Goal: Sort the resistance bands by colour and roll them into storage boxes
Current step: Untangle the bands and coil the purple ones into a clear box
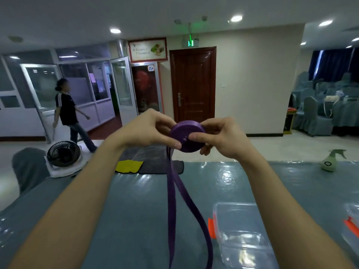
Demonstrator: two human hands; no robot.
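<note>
Head view: one purple resistance band is held by two bare hands just above the centre of the frame, raised over the table. Most of the band is wound into a tight flat disc with smooth, slightly glossy sides. Two loose strands hang from the disc's lower left edge, run down the middle of the frame and curve out of sight at the bottom edge.

The left hand pinches the disc from the left, with its thumb pressed on the near face and its fingers curled behind. The right hand grips it from the right, with its thumb lying flat across the near face and its fingers curled under.

Two clear plastic storage boxes rest on the table. One box is at lower right, with an orange clip on its left side. Glare hides what it holds. The second box is cut off by the right edge and also carries an orange piece.

One green spray bottle stands at the table's far right. One yellow cloth and one dark cloth lie left of centre. One small fan sits at left, and one person walks behind it.
</note>
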